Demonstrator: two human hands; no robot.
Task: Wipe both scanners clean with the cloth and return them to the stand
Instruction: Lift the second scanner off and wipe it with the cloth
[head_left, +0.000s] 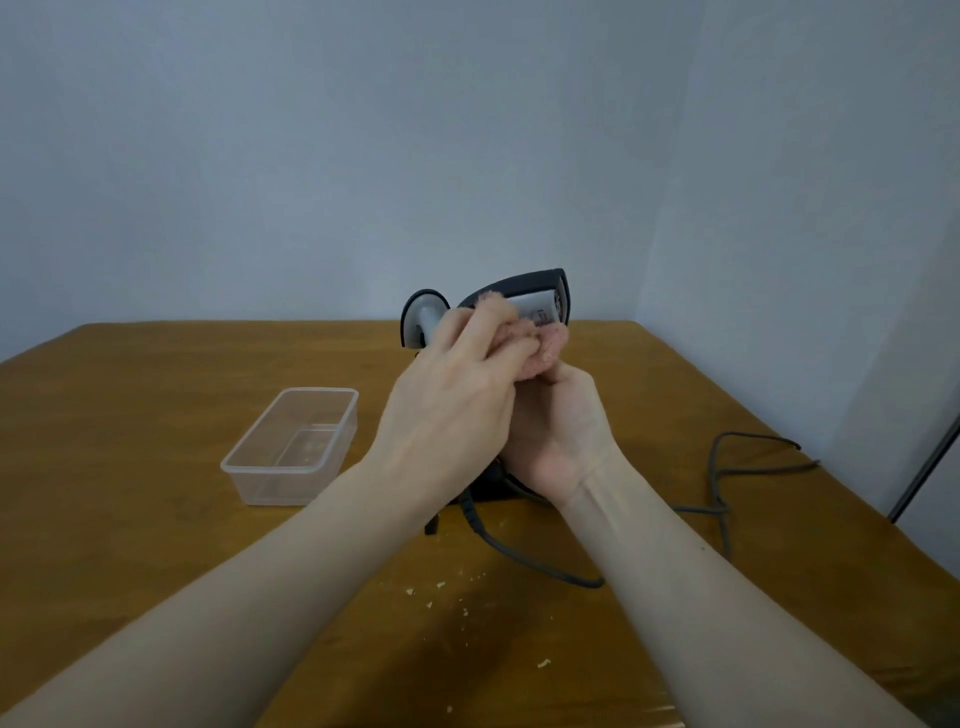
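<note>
A black and grey scanner (540, 296) is held up above the table's middle, its head pointing right. My right hand (558, 431) grips its handle from below. My left hand (457, 395) presses a pink cloth (540, 345) against the scanner's head. Behind my left fingers stands a second scanner (421, 319), only its grey and black top showing. A black stand (485, 491) is mostly hidden under my hands.
A clear plastic tub (291, 447) stands left of my hands. A grey cable (727, 478) loops over the right part of the wooden table (156, 395) and runs under my right forearm. Pale crumbs (441, 592) lie near the front. Walls close the back and right.
</note>
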